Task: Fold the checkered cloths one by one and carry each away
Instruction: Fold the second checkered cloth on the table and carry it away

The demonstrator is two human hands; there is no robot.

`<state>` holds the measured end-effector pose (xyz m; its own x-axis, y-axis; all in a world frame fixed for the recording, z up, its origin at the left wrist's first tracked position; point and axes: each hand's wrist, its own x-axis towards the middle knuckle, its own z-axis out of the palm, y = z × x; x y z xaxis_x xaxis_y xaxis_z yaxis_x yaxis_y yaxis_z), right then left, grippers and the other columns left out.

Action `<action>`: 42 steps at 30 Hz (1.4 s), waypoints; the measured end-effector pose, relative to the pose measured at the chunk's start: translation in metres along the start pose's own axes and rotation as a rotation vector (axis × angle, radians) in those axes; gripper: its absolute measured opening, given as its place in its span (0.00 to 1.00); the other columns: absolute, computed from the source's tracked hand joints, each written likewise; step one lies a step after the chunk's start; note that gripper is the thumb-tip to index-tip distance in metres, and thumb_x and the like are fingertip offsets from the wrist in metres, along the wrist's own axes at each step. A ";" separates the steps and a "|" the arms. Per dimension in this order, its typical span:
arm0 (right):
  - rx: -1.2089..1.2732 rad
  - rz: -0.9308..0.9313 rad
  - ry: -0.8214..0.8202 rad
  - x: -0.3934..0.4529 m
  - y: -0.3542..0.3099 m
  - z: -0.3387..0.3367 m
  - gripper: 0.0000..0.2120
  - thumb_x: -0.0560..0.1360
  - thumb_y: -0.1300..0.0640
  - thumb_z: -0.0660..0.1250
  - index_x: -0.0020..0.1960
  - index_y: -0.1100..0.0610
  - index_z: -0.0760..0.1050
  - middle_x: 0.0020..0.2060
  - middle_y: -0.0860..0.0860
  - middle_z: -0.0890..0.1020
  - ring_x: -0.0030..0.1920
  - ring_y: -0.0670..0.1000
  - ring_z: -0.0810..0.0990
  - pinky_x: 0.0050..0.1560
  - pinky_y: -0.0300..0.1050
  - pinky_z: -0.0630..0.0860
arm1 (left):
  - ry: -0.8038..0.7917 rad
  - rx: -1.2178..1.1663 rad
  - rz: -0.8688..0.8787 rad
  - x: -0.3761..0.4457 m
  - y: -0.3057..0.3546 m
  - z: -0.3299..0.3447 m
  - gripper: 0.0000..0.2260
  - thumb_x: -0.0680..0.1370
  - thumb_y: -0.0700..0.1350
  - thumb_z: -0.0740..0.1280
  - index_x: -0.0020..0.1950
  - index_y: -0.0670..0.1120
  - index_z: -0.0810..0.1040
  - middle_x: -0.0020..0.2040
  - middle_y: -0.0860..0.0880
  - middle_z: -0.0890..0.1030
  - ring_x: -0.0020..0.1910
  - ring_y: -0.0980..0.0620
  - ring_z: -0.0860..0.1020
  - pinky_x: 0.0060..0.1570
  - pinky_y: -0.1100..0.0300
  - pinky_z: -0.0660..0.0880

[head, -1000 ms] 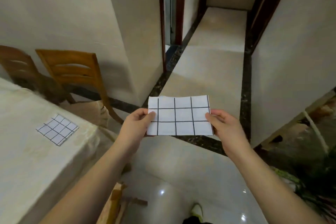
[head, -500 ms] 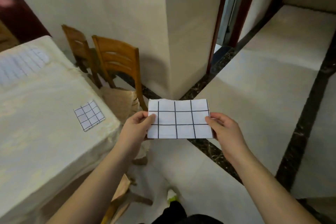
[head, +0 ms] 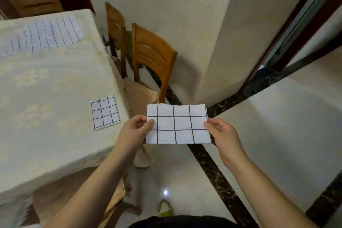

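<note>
At the centre of the frame, the left hand and right hand pinch the short edges of a folded checkered cloth above the floor. Left of it, a smaller folded cloth lies on the worktop, with unfolded cloths at upper left.

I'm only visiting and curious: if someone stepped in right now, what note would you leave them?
Left hand and right hand each pinch an end of the folded cloth, held in the air beside the table.
A smaller folded cloth lies near the table's corner.
An unfolded cloth lies spread at the far end.
Done: this cloth looks folded.
Left: probably set it down, then fold the spread one.
</note>
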<state>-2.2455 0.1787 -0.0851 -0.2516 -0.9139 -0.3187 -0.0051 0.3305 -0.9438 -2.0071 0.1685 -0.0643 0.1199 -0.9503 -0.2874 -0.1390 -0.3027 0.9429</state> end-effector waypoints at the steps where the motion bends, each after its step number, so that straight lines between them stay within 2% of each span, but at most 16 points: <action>1: -0.002 0.000 -0.020 0.008 -0.003 0.003 0.06 0.77 0.55 0.68 0.53 0.49 0.77 0.50 0.49 0.84 0.50 0.48 0.83 0.50 0.46 0.80 | 0.010 -0.013 -0.014 0.006 0.000 -0.002 0.06 0.78 0.47 0.68 0.43 0.48 0.79 0.39 0.52 0.85 0.36 0.58 0.82 0.36 0.61 0.77; 5: -0.006 0.000 -0.091 0.045 -0.014 0.013 0.05 0.77 0.56 0.68 0.52 0.48 0.76 0.49 0.49 0.84 0.49 0.48 0.83 0.46 0.42 0.79 | 0.037 -0.028 -0.061 0.028 0.002 -0.004 0.07 0.77 0.50 0.69 0.39 0.52 0.80 0.42 0.50 0.85 0.42 0.52 0.84 0.45 0.49 0.79; 9: -0.008 0.039 -0.171 0.092 -0.019 0.022 0.09 0.77 0.57 0.68 0.57 0.54 0.77 0.49 0.51 0.84 0.47 0.47 0.84 0.43 0.40 0.78 | 0.109 0.047 -0.082 0.053 -0.003 0.004 0.05 0.74 0.53 0.70 0.43 0.53 0.80 0.44 0.50 0.86 0.46 0.50 0.83 0.52 0.42 0.79; 12: -0.050 0.042 -0.266 0.126 -0.023 0.025 0.07 0.77 0.56 0.68 0.55 0.51 0.77 0.49 0.49 0.84 0.47 0.46 0.84 0.42 0.40 0.79 | 0.215 0.064 -0.137 0.071 -0.006 0.016 0.05 0.76 0.49 0.70 0.49 0.50 0.81 0.45 0.51 0.86 0.47 0.51 0.83 0.53 0.42 0.79; 15: -0.091 0.038 -0.360 0.160 -0.033 0.026 0.05 0.78 0.56 0.68 0.50 0.46 0.76 0.47 0.47 0.84 0.45 0.45 0.84 0.40 0.38 0.79 | 0.309 0.001 -0.195 0.084 -0.004 0.034 0.05 0.77 0.46 0.69 0.49 0.46 0.81 0.44 0.49 0.86 0.45 0.50 0.84 0.52 0.45 0.80; 20: -0.164 0.043 -0.507 0.212 -0.046 0.032 0.04 0.77 0.55 0.68 0.50 0.48 0.77 0.46 0.47 0.85 0.45 0.46 0.85 0.40 0.39 0.79 | 0.429 -0.074 -0.247 0.099 0.003 0.057 0.07 0.78 0.43 0.68 0.50 0.38 0.79 0.46 0.41 0.84 0.41 0.53 0.83 0.39 0.60 0.80; 24: -0.228 0.060 -0.616 0.242 -0.051 0.051 0.07 0.78 0.54 0.68 0.55 0.50 0.77 0.46 0.47 0.85 0.43 0.44 0.84 0.36 0.35 0.77 | 0.517 -0.151 -0.281 0.106 0.001 0.060 0.08 0.78 0.43 0.68 0.50 0.37 0.78 0.47 0.39 0.83 0.46 0.44 0.83 0.47 0.48 0.80; 27: -0.272 0.070 -0.670 0.257 -0.053 0.076 0.08 0.77 0.55 0.68 0.56 0.52 0.77 0.46 0.48 0.85 0.43 0.45 0.84 0.36 0.37 0.78 | 0.579 -0.185 -0.308 0.109 -0.003 0.053 0.07 0.78 0.42 0.69 0.48 0.38 0.78 0.46 0.39 0.83 0.46 0.41 0.82 0.49 0.43 0.79; 31: -0.326 0.073 -0.754 0.274 -0.055 0.120 0.05 0.77 0.56 0.68 0.53 0.51 0.76 0.45 0.48 0.84 0.45 0.46 0.84 0.38 0.38 0.78 | 0.642 -0.261 -0.336 0.119 -0.018 0.032 0.07 0.77 0.41 0.69 0.47 0.37 0.77 0.42 0.41 0.81 0.41 0.45 0.79 0.44 0.48 0.78; 34: -0.389 0.049 -0.826 0.284 -0.057 0.157 0.08 0.77 0.58 0.69 0.56 0.56 0.77 0.46 0.51 0.84 0.44 0.48 0.83 0.36 0.36 0.78 | 0.684 -0.291 -0.342 0.128 -0.031 0.014 0.05 0.78 0.42 0.68 0.45 0.40 0.78 0.40 0.45 0.82 0.40 0.49 0.80 0.40 0.55 0.78; 36: -0.429 0.038 -0.856 0.290 -0.060 0.182 0.09 0.77 0.58 0.68 0.56 0.57 0.77 0.46 0.52 0.84 0.43 0.48 0.83 0.34 0.34 0.77 | 0.701 -0.304 -0.351 0.137 -0.040 0.002 0.05 0.78 0.42 0.68 0.46 0.41 0.79 0.43 0.44 0.83 0.42 0.48 0.82 0.41 0.53 0.80; 38: -0.461 0.023 -0.899 0.295 -0.062 0.205 0.08 0.77 0.58 0.68 0.56 0.56 0.77 0.46 0.52 0.84 0.43 0.48 0.84 0.33 0.34 0.77 | 0.721 -0.297 -0.350 0.145 -0.049 -0.008 0.04 0.78 0.42 0.68 0.49 0.42 0.80 0.46 0.42 0.83 0.45 0.45 0.82 0.46 0.48 0.81; 42: -0.569 -0.004 -0.991 0.305 -0.061 0.247 0.09 0.77 0.55 0.68 0.56 0.53 0.78 0.47 0.50 0.84 0.46 0.49 0.84 0.40 0.40 0.79 | 0.766 -0.310 -0.384 0.157 -0.067 -0.023 0.04 0.79 0.40 0.66 0.53 0.43 0.78 0.47 0.41 0.82 0.48 0.44 0.82 0.48 0.48 0.81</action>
<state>-2.0828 -0.1781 -0.1468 0.6221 -0.6160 -0.4832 -0.5052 0.1557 -0.8488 -1.9563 0.0417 -0.1685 0.7390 -0.4461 -0.5048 0.3026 -0.4496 0.8404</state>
